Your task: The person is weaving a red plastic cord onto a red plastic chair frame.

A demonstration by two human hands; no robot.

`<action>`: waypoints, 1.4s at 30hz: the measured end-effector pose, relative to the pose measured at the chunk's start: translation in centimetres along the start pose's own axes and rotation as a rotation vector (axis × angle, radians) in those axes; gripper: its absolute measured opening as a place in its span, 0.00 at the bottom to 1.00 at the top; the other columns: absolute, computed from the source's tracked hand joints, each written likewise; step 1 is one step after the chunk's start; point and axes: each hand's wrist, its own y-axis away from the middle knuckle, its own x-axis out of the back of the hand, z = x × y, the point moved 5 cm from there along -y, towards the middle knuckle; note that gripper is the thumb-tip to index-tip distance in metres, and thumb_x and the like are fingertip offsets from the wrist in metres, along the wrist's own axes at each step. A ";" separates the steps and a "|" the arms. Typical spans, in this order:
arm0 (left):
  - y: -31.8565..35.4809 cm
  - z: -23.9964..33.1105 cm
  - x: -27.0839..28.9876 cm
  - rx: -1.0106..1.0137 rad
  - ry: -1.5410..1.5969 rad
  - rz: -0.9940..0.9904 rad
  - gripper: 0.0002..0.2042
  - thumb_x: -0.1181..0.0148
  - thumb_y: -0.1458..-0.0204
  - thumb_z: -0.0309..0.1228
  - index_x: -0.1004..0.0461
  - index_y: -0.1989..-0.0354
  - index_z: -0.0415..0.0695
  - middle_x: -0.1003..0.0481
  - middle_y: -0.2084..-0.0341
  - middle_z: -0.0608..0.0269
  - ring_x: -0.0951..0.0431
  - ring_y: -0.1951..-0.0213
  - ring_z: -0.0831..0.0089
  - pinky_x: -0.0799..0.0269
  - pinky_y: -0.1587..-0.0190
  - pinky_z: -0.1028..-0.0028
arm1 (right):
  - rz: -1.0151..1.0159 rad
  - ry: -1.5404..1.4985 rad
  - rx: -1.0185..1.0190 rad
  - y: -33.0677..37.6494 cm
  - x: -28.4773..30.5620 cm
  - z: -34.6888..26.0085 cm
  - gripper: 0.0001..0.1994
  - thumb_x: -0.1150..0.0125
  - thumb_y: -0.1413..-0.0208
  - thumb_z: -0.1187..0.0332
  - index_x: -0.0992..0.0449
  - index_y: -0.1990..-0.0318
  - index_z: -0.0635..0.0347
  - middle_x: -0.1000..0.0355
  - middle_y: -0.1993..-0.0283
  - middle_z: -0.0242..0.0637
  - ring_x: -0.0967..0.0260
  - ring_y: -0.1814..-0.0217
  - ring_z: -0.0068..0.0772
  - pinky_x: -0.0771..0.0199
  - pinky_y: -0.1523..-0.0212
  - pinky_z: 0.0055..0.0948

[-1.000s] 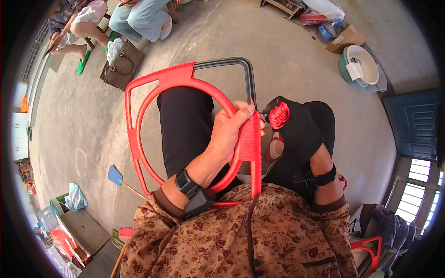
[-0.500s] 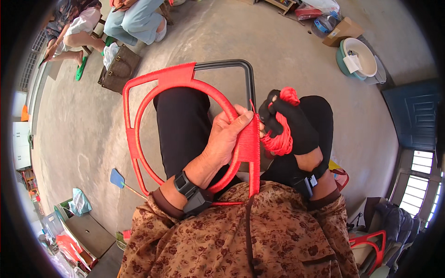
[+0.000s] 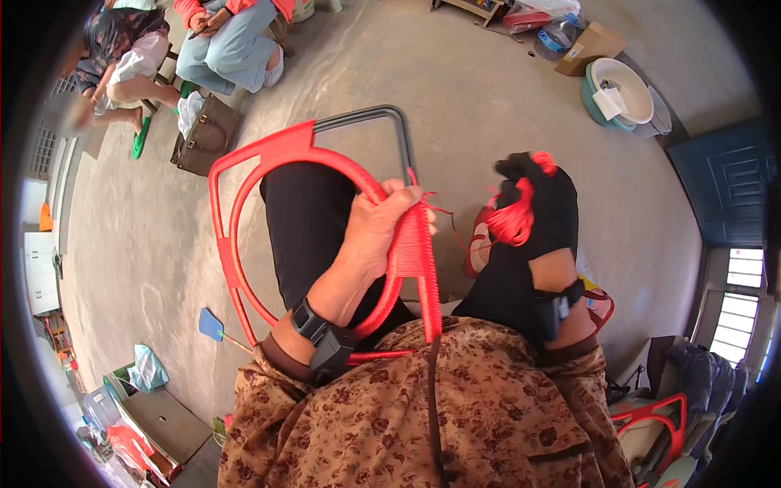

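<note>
A frame wrapped in red cord, with a round ring inside a squarish outline, rests over my lap. Its far right corner shows bare black tubing. My bare left hand grips the wrapped right side, thumb on top, just below where the bare tubing starts. Away to the right, my right hand, in a black glove, holds a bundle of red cord. A thin loose strand runs from the frame beside my left thumb toward that bundle. Some gloved fingertips are blurred.
Two people sit at the far left beside a brown handbag. Nested basins and a cardboard box stand far right. A blue fly swatter lies left. Another red-wrapped frame leans near a chair at lower right.
My right hand has pulled away rightward from the frame with the cord bundle, drawing out a strand. My left hand and the frame have shifted slightly left and tilted.
</note>
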 end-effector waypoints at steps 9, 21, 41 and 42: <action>0.9 2.1 3.1 -0.064 -0.010 0.138 0.09 0.39 0.51 0.33 0.33 0.70 0.46 0.26 0.80 0.57 0.24 0.81 0.69 0.26 0.77 0.73 | -0.015 -0.364 0.219 1.3 16.2 -6.5 0.08 0.45 0.40 0.64 0.30 0.61 0.57 0.28 0.61 0.35 0.32 0.68 0.27 0.31 0.67 0.25; 0.7 0.4 2.1 0.036 -0.063 0.042 0.09 0.39 0.49 0.34 0.31 0.72 0.45 0.25 0.80 0.58 0.23 0.78 0.70 0.26 0.76 0.75 | 0.226 -0.497 0.210 0.4 34.3 -7.2 0.32 0.47 0.46 0.43 0.37 0.43 0.59 0.30 0.58 0.41 0.33 0.61 0.34 0.27 0.59 0.37; 0.9 0.1 0.3 -0.299 0.160 0.074 0.07 0.47 0.44 0.23 0.33 0.58 0.42 0.26 0.68 0.61 0.25 0.68 0.75 0.25 0.66 0.74 | -0.850 1.914 1.569 2.9 -14.9 0.4 0.15 0.44 0.57 0.70 0.25 0.59 0.58 0.30 0.48 0.40 0.38 0.40 0.42 0.39 0.40 0.38; 1.0 0.0 0.3 -0.263 0.131 0.039 0.07 0.47 0.44 0.24 0.32 0.58 0.41 0.25 0.67 0.61 0.24 0.68 0.74 0.24 0.66 0.74 | -0.845 1.856 1.609 3.4 -14.8 -0.1 0.15 0.44 0.57 0.70 0.25 0.59 0.58 0.30 0.48 0.40 0.38 0.40 0.42 0.39 0.40 0.38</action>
